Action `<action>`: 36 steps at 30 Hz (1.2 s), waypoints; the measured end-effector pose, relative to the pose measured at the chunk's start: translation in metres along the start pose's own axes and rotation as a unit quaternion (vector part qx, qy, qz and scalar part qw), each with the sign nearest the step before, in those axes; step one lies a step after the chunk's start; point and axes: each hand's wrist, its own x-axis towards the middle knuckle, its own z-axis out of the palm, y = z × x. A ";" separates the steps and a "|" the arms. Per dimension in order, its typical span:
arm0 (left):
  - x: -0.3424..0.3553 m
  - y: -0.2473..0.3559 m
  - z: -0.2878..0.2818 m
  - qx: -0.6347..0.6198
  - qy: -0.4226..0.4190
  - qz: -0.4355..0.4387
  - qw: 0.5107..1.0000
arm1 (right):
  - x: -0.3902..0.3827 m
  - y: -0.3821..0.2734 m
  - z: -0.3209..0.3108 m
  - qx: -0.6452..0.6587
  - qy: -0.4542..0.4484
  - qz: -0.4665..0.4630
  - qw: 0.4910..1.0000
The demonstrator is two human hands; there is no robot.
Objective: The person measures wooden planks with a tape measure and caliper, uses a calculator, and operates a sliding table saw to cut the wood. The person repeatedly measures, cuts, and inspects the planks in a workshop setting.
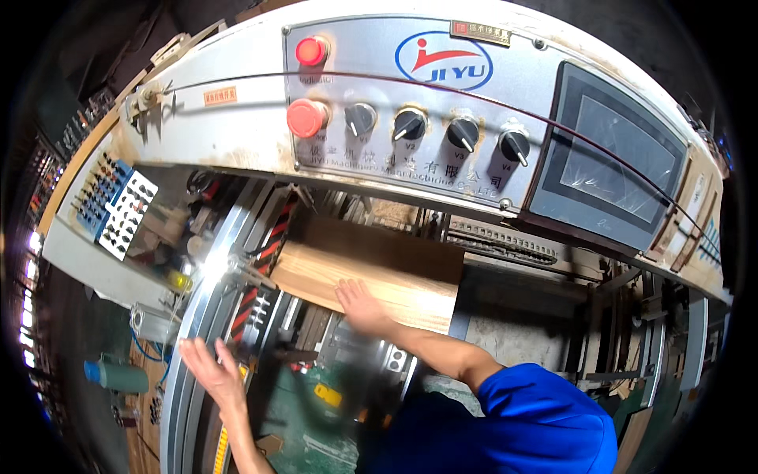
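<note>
A light-brown wooden board (pixel 379 276) lies across the machine bed under the control panel, its far part in shadow. My right hand (pixel 363 306) rests flat on the board's near left part, fingers stretched toward the panel. Off to the left, my left hand (pixel 213 373) is held with its fingers apart and nothing in it. It is over or beside the curved-looking metal rail (pixel 189 332); whether it touches the rail I cannot tell. Red-and-black striped tape (pixel 245 314) runs between that rail and the board.
Above the board spans a white machine housing with a control panel (pixel 371 87), red buttons (pixel 306 118), black knobs (pixel 409 125) and a touchscreen (pixel 616 162). A thin cord (pixel 442 85) crosses its front. At left are drill bits in a holder (pixel 130 209) and a green cylinder (pixel 122 377).
</note>
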 end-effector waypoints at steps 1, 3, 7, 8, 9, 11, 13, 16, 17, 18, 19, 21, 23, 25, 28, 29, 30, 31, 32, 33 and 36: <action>0.019 0.027 -0.002 -0.034 -0.004 0.011 0.999 | 0.011 -0.002 0.006 -0.081 -0.018 -0.013 0.997; 0.045 0.053 -0.002 -0.079 0.016 0.058 0.995 | 0.024 -0.009 0.012 -0.176 -0.049 -0.028 0.983; 0.129 0.130 -0.025 -0.224 0.068 0.153 0.960 | 0.023 -0.017 0.012 -0.170 -0.058 -0.025 0.983; 0.156 0.158 -0.031 -0.263 0.096 0.203 0.938 | 0.022 -0.010 0.016 -0.164 -0.053 -0.016 0.985; 0.179 0.183 -0.032 -0.302 0.135 0.254 0.909 | 0.022 -0.005 0.019 -0.158 -0.046 -0.009 0.986; 0.219 0.241 -0.043 -0.369 0.180 0.299 0.861 | 0.018 0.008 0.018 0.038 -0.012 0.023 0.999; 0.256 0.276 -0.057 -0.398 0.235 0.351 0.814 | 0.035 0.001 0.045 0.325 0.042 0.038 0.944; 0.285 0.331 -0.041 -0.441 0.266 0.337 0.788 | 0.029 0.004 0.061 0.336 0.029 0.044 0.940; 0.285 0.343 -0.036 -0.440 0.324 0.305 0.780 | 0.030 0.002 0.062 0.298 0.023 0.032 0.954; 0.285 0.352 -0.035 -0.434 0.382 0.269 0.770 | 0.030 -0.003 0.063 0.258 0.019 0.018 0.966; 0.281 0.358 -0.038 -0.440 0.362 0.235 0.787 | 0.031 -0.008 0.063 0.218 0.017 0.007 0.976; 0.270 0.357 -0.047 -0.418 0.342 0.209 0.815 | 0.040 -0.015 0.065 0.130 0.023 -0.013 0.991; 0.262 0.364 -0.048 -0.359 0.314 0.220 0.851 | 0.045 -0.010 0.066 0.037 0.027 -0.009 0.999; 0.251 0.368 -0.047 -0.409 0.327 0.210 0.825 | 0.047 -0.002 0.067 -0.046 0.042 -0.010 0.998; 0.241 0.366 -0.047 -0.431 0.351 0.186 0.810 | 0.046 -0.006 0.071 -0.120 0.089 -0.018 0.989; 0.237 0.366 -0.047 -0.440 0.357 0.178 0.804 | 0.044 -0.008 0.072 -0.126 0.064 -0.019 0.990; 0.235 0.371 -0.047 -0.452 0.376 0.157 0.793 | 0.044 -0.007 0.069 -0.136 0.039 -0.011 0.990; 0.234 0.375 -0.046 -0.462 0.388 0.147 0.784 | 0.043 -0.004 0.064 -0.152 -0.042 -0.003 0.988; 0.232 0.379 -0.045 -0.471 0.398 0.135 0.776 | 0.042 -0.001 0.064 -0.141 -0.032 0.002 0.989; 0.232 0.377 -0.043 -0.468 0.408 0.124 0.774 | 0.044 -0.005 0.066 -0.124 -0.020 -0.003 0.992; 0.232 0.374 -0.038 -0.480 0.394 0.137 0.772 | 0.046 -0.010 0.070 -0.158 0.086 -0.022 0.983</action>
